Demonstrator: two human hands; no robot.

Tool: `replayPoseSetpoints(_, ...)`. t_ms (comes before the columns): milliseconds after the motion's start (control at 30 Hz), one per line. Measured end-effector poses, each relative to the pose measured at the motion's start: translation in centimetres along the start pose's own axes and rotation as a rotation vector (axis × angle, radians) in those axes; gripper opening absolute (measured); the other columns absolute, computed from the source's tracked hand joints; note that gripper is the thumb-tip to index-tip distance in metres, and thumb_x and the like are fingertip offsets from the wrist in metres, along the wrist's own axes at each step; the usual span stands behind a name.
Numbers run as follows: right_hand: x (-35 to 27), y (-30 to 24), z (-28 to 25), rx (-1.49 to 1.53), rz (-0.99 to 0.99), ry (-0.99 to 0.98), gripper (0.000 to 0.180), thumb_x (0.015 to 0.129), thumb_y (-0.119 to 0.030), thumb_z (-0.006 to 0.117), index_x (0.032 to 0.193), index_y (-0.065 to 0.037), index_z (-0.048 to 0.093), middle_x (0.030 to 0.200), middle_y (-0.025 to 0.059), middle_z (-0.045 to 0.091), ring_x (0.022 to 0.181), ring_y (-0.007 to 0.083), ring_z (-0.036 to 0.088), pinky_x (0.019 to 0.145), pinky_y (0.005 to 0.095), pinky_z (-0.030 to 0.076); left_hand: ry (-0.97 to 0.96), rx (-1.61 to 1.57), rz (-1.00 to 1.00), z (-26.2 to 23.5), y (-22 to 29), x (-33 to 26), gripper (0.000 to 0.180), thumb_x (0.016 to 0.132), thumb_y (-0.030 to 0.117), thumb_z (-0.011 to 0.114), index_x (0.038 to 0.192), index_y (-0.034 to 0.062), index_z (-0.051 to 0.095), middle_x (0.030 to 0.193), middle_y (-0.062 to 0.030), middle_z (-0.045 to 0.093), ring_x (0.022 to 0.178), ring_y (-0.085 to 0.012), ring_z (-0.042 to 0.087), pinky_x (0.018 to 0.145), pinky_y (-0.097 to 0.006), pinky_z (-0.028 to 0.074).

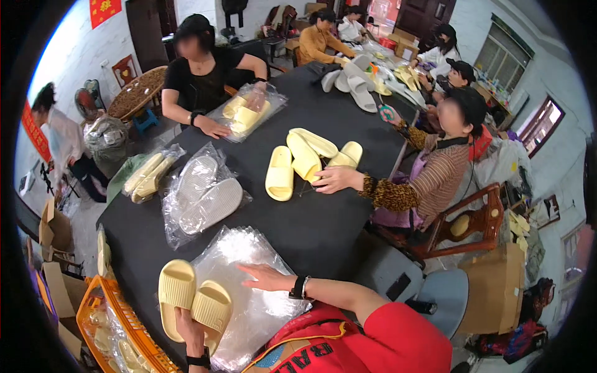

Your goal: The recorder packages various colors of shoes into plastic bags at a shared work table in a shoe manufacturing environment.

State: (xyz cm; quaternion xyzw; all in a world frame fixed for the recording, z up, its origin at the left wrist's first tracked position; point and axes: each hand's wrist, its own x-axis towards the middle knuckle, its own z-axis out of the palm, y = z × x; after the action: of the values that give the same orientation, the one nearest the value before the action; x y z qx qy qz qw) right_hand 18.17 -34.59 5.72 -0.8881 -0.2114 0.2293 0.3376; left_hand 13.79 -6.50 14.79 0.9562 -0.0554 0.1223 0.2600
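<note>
A pair of pale yellow slippers (176, 283) is gripped in my left hand (188, 324), by the table's near left edge. Its fingers are partly hidden by the slippers. My right hand (268, 278) is open, palm down with fingers stretched, over a stack of clear plastic bags (233, 261). The stack lies on the black table (273, 233), partly covered by the slippers and my right forearm. Beyond the bags sits a bagged pair of grey slippers (211, 202), and left of it a bagged pair of yellow slippers (152, 177).
An orange crate (96, 304) with bagged slippers stands at my left. Across the table a person (202, 78) handles bagged yellow slippers (245, 115). On the right another person (438, 168) touches loose yellow slippers (303, 155). Grey slippers (357, 84) lie farther back. A chair (441, 298) stands at my right.
</note>
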Motion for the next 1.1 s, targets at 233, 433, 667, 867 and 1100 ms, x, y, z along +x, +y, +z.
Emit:
replayPoseSetpoints(233,-5.6,-4.7,-4.6,0.442,-0.281,0.356,0.078,0.071,-0.004,0.056,0.138,-0.007,0.017,0.13,0.0178,0.037,0.118,0.0272,0.04,0.098,0.0328,0.032,-0.133,-0.151,0.313,3.0,9.7,1.3,0.04,0.065,0.002,0.056,0.105,0.0045,0.054,0.093,-0.0163,0.053,0.081,-0.0355,0.053,0.066,-0.041,0.045)
replayPoseSetpoints(433,-10.5,-1.8,-9.6,0.588,-0.01,0.311,0.055,0.071,-0.004,0.057,0.123,-0.002,0.038,0.108,0.0178,0.056,0.103,0.0255,0.055,0.085,0.0319,0.043,-0.321,-0.219,0.422,5.5,14.8,3.1,0.023,0.061,-0.005,0.05,0.083,0.0005,0.054,0.08,-0.0151,0.048,0.076,-0.0334,0.049,0.065,-0.04,0.043)
replayPoseSetpoints(667,-13.8,4.3,-16.8,0.383,0.158,0.529,0.038,0.073,-0.007,0.058,0.109,-0.001,0.048,0.1,0.0179,0.06,0.095,0.0285,0.058,0.079,0.0333,0.046,-0.261,-0.187,0.247,6.8,10.5,0.5,0.052,0.068,-0.002,0.061,0.117,0.0053,0.049,0.122,-0.0211,0.039,0.11,-0.0367,0.039,0.091,-0.043,0.033)
replayPoseSetpoints(867,-13.9,15.4,-26.4,0.589,0.191,1.109,0.069,0.077,-0.005,0.056,0.133,-0.001,0.015,0.122,0.0185,0.044,0.106,0.0235,0.048,0.089,0.0313,0.039,-0.373,0.003,0.035,8.0,0.9,-5.2,0.037,0.079,0.011,0.059,0.115,0.0065,0.051,0.115,-0.0242,0.046,0.106,-0.0392,0.042,0.089,-0.046,0.035)
replayPoseSetpoints(1100,-9.6,14.7,-21.4,0.337,0.173,0.68,0.063,0.079,-0.016,0.057,0.13,0.004,0.026,0.122,0.0154,0.044,0.093,0.0172,0.054,0.081,0.028,0.043,-0.37,0.18,-0.146,5.8,0.7,-6.6,0.042,0.081,0.025,0.058,0.117,0.005,0.048,0.117,-0.0278,0.044,0.109,-0.0417,0.04,0.088,-0.049,0.036)
